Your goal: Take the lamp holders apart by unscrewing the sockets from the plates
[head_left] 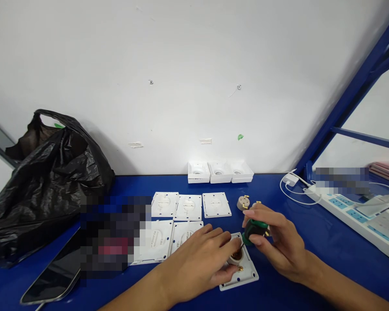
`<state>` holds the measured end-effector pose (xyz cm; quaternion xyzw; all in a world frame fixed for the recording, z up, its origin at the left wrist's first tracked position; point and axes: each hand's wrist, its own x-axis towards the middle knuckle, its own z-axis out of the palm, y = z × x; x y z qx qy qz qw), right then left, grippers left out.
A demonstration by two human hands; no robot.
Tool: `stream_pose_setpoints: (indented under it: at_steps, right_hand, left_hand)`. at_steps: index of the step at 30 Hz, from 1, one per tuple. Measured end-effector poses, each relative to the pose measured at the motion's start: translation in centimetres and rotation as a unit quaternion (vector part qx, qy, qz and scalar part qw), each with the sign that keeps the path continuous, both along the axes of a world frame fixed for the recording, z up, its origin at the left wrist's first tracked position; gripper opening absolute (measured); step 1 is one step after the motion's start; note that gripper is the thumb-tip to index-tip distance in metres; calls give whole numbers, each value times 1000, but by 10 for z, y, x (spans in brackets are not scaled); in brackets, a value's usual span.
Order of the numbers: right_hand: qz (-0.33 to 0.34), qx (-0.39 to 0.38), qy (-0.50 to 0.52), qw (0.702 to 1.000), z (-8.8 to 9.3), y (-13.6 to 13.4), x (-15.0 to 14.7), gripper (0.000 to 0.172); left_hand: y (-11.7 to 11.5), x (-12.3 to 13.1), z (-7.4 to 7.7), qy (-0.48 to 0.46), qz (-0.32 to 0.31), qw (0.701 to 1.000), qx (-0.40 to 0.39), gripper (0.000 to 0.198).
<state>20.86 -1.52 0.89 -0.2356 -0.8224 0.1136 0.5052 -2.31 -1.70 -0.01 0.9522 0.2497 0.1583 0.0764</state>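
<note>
In my right hand (278, 239) is a short screwdriver (255, 231) with a green and black handle, gripped between thumb and fingers. Its thin shaft slants down into the brassy inside of a round, pale lamp socket (234, 260). My left hand (207, 259) closes its fingers around that socket, which sits on a square white plate (246, 276). A small brass piece shows by my left thumb. Beyond my right hand, a round beige socket piece (243, 203) with brass tabs lies on the table, and a similar one is partly hidden by my fingers.
Several white square plates (216, 204) lie left of my hands. White box-like covers (220, 172) stand against the wall. At left are a black plastic bag (52, 181) and a dark phone-like device (55, 272); a power strip (356, 214) with cables lies at right on the blue table (168, 183).
</note>
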Motion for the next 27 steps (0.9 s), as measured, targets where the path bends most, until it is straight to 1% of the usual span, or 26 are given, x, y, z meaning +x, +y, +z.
stream_pose_setpoints:
  at_steps: [1,3,7,10,13,17,21,27]
  right_hand:
    - [-8,10,9,1000,0,0,-1,39]
    - [1,22,23,999,-1,1,-1,38]
    - [34,7,21,999,-3,2,1,38]
    - [22,-12,11,1000,-4,2,4,42]
    - [4,-13,23,1000,-4,1,3,41]
    - [11,14,71,997,-2,4,-1,46]
    - [0,18,61,998,-1,5,-2,41]
    - [18,4,60,998,0,3,-1,44]
  left_hand:
    - [0,0,0,-1,2,1000,2,25]
    - [0,1,-1,1,3,1000,5,26]
    - [0,1,1,11,-1,1000,-7,24]
    - [0,1,3,21,2,1000,-14,24]
    - [-1,0,5,26,2,1000,-17,24]
    - [-1,0,4,23,5,1000,-11,26]
    - [-1,0,5,18,-4,1000,-10,27]
    - [0,0,5,10,-5,1000,-2,23]
